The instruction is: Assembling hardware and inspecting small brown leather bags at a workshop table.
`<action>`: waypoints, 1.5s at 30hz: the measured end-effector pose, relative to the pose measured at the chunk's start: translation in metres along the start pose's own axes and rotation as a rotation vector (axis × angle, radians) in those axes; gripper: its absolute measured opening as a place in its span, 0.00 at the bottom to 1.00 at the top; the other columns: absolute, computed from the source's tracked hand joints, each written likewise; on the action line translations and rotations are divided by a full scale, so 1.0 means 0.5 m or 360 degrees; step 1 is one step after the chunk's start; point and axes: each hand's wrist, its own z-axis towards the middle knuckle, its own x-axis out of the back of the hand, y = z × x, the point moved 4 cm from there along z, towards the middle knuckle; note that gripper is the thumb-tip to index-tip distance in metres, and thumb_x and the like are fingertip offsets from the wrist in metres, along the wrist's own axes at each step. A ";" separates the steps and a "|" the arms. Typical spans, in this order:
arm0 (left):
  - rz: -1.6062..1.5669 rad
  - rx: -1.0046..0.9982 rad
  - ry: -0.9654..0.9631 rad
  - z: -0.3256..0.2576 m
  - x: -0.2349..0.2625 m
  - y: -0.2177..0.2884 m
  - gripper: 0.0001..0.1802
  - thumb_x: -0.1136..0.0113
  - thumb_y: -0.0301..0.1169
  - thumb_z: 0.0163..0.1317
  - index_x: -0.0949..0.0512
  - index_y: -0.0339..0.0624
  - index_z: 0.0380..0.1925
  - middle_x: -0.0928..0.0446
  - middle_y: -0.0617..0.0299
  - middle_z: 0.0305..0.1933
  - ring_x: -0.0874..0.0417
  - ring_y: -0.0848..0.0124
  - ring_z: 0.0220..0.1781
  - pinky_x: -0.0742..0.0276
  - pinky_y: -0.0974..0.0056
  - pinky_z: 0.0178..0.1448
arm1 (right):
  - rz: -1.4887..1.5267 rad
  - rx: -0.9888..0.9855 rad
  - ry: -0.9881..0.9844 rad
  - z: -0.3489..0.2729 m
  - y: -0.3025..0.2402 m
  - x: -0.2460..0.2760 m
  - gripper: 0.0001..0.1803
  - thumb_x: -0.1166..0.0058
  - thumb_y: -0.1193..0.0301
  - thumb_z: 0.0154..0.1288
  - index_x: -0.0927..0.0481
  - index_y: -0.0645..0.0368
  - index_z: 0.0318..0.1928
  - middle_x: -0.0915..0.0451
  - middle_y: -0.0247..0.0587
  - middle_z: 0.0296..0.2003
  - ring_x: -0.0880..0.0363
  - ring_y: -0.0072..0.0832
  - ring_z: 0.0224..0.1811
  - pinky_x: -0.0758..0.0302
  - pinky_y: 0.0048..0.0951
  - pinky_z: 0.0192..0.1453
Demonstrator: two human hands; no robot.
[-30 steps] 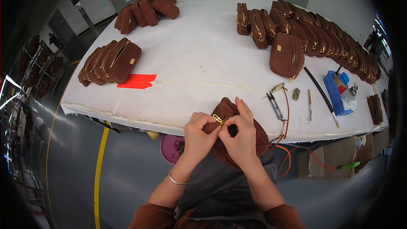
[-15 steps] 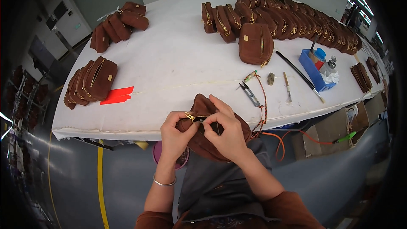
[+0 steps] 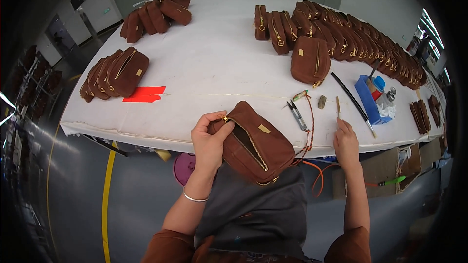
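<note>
My left hand [image 3: 209, 139] pinches the zipper end of a brown soft pouch [image 3: 273, 142], holding it tilted over my lap at the table's near edge. The pouch's gold zipper is open, showing a dark inside, and a small gold label sits on its face. My right hand [image 3: 346, 141] is stretched forward over the table, its fingers closed at the near end of a slim tool with a wooden handle [image 3: 338, 102]; the fingers cover that end. Left of this tool are a small grey-brown stone [image 3: 321, 102] and thread snips [image 3: 296, 116] on a braided cord.
Finished-looking brown pouches [image 3: 360, 36] line the far right; more pouches [image 3: 117, 73] stand at the left beside red tape [image 3: 145, 94]. A long black-handled brush [image 3: 352, 101] lies by a blue bin [image 3: 369, 100] of bottles. A purple bucket [image 3: 184, 168] and cardboard boxes [image 3: 375, 165] stand below the table.
My right hand has left the pouch's opening and moved right to the slim tool. The left hand still holds the pouch, which now shows its labelled face and long open zipper. The view has shifted.
</note>
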 end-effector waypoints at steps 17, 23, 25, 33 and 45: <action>0.0214 -0.0347 0.0078 -0.068 0.056 0.007 0.12 0.49 0.20 0.67 0.26 0.33 0.49 0.24 0.58 0.49 0.25 0.74 0.53 0.28 0.70 0.56 | 0.1211 0.0278 0.0094 0.068 -0.395 0.064 0.20 0.39 0.77 0.57 0.23 0.64 0.51 0.28 0.50 0.58 0.30 0.46 0.60 0.32 0.40 0.62; 0.0954 -0.0703 0.0010 -0.093 0.075 0.016 0.11 0.38 0.20 0.60 0.25 0.37 0.43 0.29 0.59 0.48 0.24 0.73 0.47 0.26 0.70 0.50 | 0.1152 0.0240 0.0074 0.059 -0.417 0.030 0.19 0.40 0.78 0.57 0.22 0.61 0.51 0.28 0.48 0.58 0.30 0.46 0.59 0.32 0.41 0.61; 0.1049 -0.0701 0.0035 -0.088 0.069 0.027 0.11 0.37 0.21 0.59 0.24 0.37 0.42 0.29 0.59 0.45 0.25 0.73 0.44 0.26 0.70 0.47 | 0.1118 0.0259 0.0098 0.053 -0.419 0.028 0.18 0.41 0.79 0.56 0.21 0.61 0.49 0.27 0.47 0.57 0.28 0.45 0.58 0.31 0.41 0.60; 0.1407 -0.0652 -0.0072 -0.086 0.068 0.060 0.07 0.38 0.24 0.61 0.27 0.37 0.36 0.28 0.59 0.35 0.26 0.75 0.34 0.29 0.71 0.36 | 0.1066 0.0296 0.0149 0.045 -0.423 0.016 0.15 0.42 0.80 0.56 0.19 0.60 0.47 0.25 0.45 0.56 0.27 0.43 0.55 0.29 0.39 0.57; 0.1037 0.0012 -0.0325 -0.068 0.089 0.086 0.10 0.37 0.23 0.61 0.24 0.33 0.42 0.21 0.61 0.33 0.20 0.79 0.33 0.24 0.72 0.38 | 0.1058 0.0283 0.0191 0.037 -0.416 0.010 0.15 0.41 0.79 0.56 0.19 0.59 0.46 0.24 0.44 0.54 0.26 0.42 0.54 0.29 0.39 0.56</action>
